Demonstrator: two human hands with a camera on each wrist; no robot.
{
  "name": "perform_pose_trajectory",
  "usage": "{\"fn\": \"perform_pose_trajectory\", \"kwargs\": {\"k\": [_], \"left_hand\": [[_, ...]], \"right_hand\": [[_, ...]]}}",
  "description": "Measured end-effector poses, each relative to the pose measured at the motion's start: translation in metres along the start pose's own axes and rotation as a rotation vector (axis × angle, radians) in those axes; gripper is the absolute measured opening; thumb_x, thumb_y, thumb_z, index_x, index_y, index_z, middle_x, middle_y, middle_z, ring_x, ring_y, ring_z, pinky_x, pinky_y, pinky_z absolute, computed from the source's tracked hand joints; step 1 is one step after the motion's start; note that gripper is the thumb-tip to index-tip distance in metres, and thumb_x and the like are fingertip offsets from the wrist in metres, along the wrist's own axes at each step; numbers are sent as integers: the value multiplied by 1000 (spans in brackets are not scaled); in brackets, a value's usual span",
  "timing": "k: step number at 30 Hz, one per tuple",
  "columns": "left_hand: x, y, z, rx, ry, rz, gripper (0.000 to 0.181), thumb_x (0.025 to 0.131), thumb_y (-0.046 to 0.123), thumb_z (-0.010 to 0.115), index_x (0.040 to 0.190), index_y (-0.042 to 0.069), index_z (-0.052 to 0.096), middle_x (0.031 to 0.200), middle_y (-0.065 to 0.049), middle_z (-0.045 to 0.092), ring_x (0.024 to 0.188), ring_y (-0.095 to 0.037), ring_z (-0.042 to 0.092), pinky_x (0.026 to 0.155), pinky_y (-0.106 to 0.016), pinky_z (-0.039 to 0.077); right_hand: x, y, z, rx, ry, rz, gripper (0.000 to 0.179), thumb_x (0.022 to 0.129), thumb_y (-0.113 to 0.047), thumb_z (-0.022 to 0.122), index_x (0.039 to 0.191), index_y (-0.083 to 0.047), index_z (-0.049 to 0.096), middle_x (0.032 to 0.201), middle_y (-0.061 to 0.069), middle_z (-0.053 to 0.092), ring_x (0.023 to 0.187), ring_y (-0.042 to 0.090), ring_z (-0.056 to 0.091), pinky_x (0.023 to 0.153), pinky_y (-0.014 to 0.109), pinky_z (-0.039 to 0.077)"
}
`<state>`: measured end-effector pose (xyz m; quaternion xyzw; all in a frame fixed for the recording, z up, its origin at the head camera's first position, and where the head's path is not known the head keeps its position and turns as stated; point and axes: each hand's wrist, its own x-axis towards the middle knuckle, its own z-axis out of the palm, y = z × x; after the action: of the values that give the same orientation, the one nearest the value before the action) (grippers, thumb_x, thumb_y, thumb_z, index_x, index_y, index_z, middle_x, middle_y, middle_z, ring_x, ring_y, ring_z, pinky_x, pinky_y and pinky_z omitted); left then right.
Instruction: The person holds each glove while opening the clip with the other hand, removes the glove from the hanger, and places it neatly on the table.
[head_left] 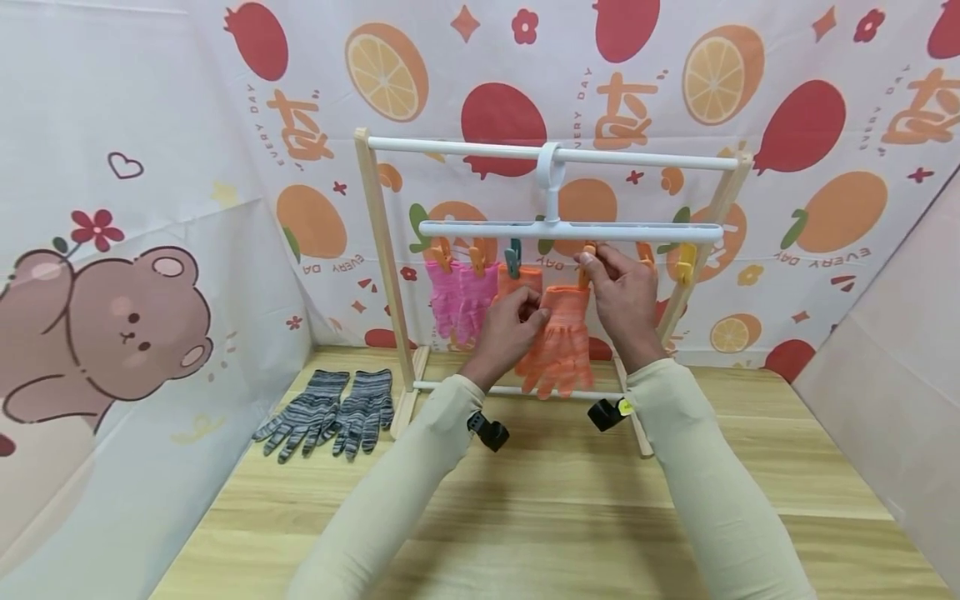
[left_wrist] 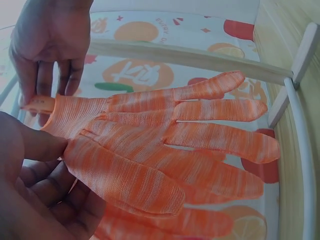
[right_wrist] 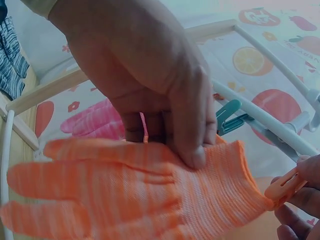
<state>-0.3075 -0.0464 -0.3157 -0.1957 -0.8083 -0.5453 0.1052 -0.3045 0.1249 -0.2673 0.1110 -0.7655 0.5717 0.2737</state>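
So the front orange glove [head_left: 567,333] is hanging right between the two hands, its long axis running up and down: cuff up top, glove fingers dangling below. From the left hand's [head_left: 513,327] fingertips it's lying just to the right; thumb and finger are pinching its left edge, a bit under the cuff opening.

The right hand [head_left: 628,292] is pinching an orange clothespin [right_wrist: 286,183], and the glove is sitting below and slightly left of those fingertips. That's the relation everything's hinging on, imo: the pin's nose is meeting the cuff's right-hand corner just under the right fingers, so the right hand is being the nearer one to that corner. How firmly the pin is biting, I can't tell.

The white hanger bar [head_left: 637,232] is running just above the right fingers. Behind and left of the left fingertips, another orange glove [head_left: 520,281] is hanging from a teal clothespin [head_left: 513,258], with pink gloves [head_left: 445,293] hanging further left again. Over to the right of the right hand, a yellow clothespin [head_left: 686,265] is dangling.
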Motion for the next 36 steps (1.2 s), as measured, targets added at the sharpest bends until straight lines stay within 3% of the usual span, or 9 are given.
{"fn": "perform_pose_trajectory", "kwargs": {"k": [14, 24, 31, 36], "left_hand": [[-11, -11, -17, 57, -16, -26, 12, 104, 22, 61, 110, 12, 64, 91, -2, 63, 77, -19, 55, 67, -33, 46], [-16, -12, -24, 62, 2, -25, 11, 103, 20, 62, 108, 11, 65, 90, -3, 63, 77, -19, 54, 67, -32, 45], [-20, -13, -29, 65, 18, -10, 9, 103, 21, 62, 105, 13, 65, 86, -1, 63, 74, -18, 53, 65, -32, 44], [-24, -15, -34, 61, 24, -15, 11, 103, 22, 62, 105, 12, 64, 85, -2, 62, 74, -18, 53, 65, -32, 44]], "right_hand": [[0, -1, 0, 12, -8, -8, 28, 102, -22, 65, 122, -4, 74, 108, 21, 72, 89, 21, 62, 71, 23, 45], [-1, 0, -1, -4, 0, -10, 31, 101, -28, 66, 122, -6, 74, 106, 15, 73, 87, 24, 61, 68, 23, 45], [-2, -1, -2, -6, -1, 1, 32, 101, -28, 65, 124, -7, 73, 109, 12, 74, 86, 16, 61, 69, 23, 46], [-2, -1, -2, -10, -4, -4, 32, 101, -28, 65, 123, -7, 74, 108, 13, 74, 83, 18, 58, 67, 24, 43]]}}
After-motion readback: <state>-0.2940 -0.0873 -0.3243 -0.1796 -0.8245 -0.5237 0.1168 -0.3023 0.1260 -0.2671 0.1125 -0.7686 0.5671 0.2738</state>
